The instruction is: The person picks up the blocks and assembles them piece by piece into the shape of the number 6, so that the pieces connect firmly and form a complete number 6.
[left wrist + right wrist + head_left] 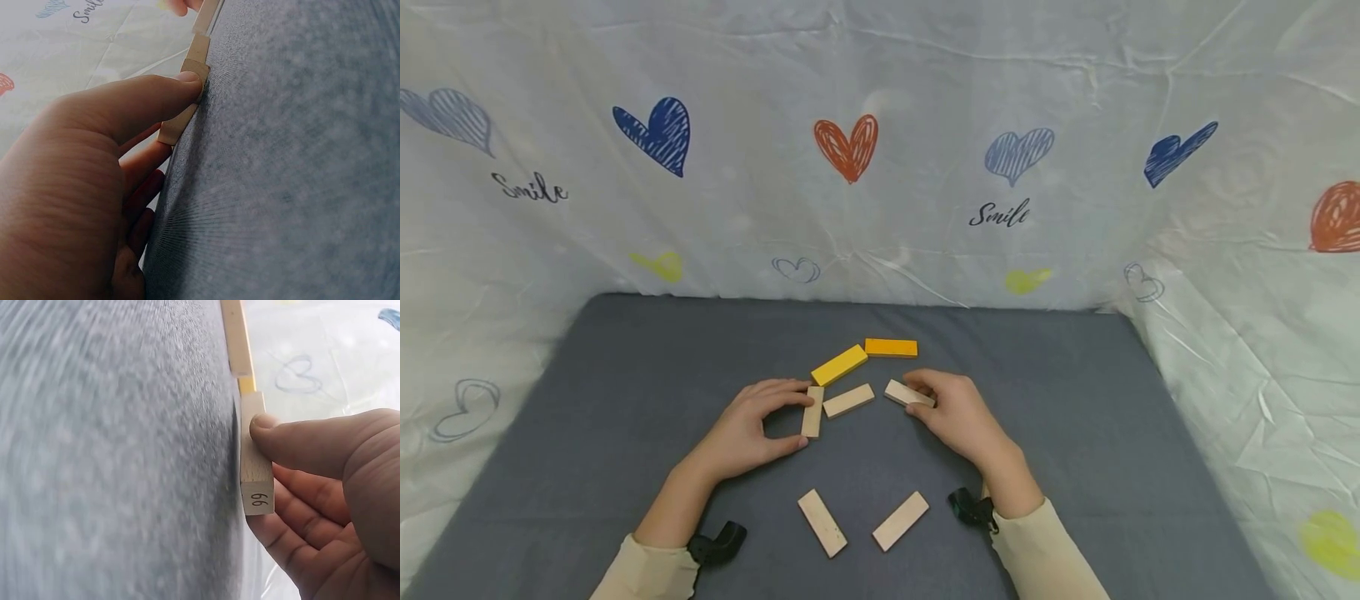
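My left hand (751, 427) pinches an upright-pointing plain wooden block (812, 413) by its two ends, thumb at the near end and fingers at the far end. In the left wrist view the thumb covers part of that block (178, 127). My right hand (961, 414) grips another plain wooden block (901, 392) between thumb and fingers. A number is printed on the end of this block (256, 459) in the right wrist view. Between the hands lies a third plain block (848, 401), slanted, its left end close beside the left-hand block.
A yellow block (839, 365) and an orange-yellow block (891, 347) lie end to end behind the hands. Nearer the front, two plain blocks, one left (822, 523) and one right (900, 521), lie slanted on the grey cloth (1075, 400). A heart-printed curtain (917, 225) hangs behind.
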A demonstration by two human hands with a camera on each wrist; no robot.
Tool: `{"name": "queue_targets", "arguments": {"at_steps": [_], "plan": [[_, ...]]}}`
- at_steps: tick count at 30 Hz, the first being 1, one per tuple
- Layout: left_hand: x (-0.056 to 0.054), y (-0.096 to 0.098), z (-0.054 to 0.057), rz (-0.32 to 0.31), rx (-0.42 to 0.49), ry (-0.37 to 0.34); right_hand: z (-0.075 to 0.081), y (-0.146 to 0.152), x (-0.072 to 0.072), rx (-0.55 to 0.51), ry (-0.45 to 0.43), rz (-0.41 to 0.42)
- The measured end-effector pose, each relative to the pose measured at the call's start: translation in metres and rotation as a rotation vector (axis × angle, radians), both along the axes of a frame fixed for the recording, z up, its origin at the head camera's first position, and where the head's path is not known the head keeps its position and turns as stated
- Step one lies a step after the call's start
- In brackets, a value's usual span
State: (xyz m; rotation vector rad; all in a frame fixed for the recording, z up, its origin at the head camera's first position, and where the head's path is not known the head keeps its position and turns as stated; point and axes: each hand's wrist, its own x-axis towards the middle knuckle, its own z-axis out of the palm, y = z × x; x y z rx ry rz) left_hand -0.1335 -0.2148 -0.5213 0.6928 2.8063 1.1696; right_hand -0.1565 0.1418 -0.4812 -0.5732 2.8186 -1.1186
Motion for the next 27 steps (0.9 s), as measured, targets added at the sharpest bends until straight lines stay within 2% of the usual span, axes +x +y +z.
{"name": "queue_targets", "arguments": {"at_steps": [12,27], "plan": [[0.001,-0.002,0.002,-0.011,-0.002,0.014,0.000,-0.016,-0.002,0.014,-0.007,-0.002],[0.001,-0.001,-0.001,-0.012,-0.009,0.029,-0.001,-0.017,0.000,0.024,0.012,0.030]]}}
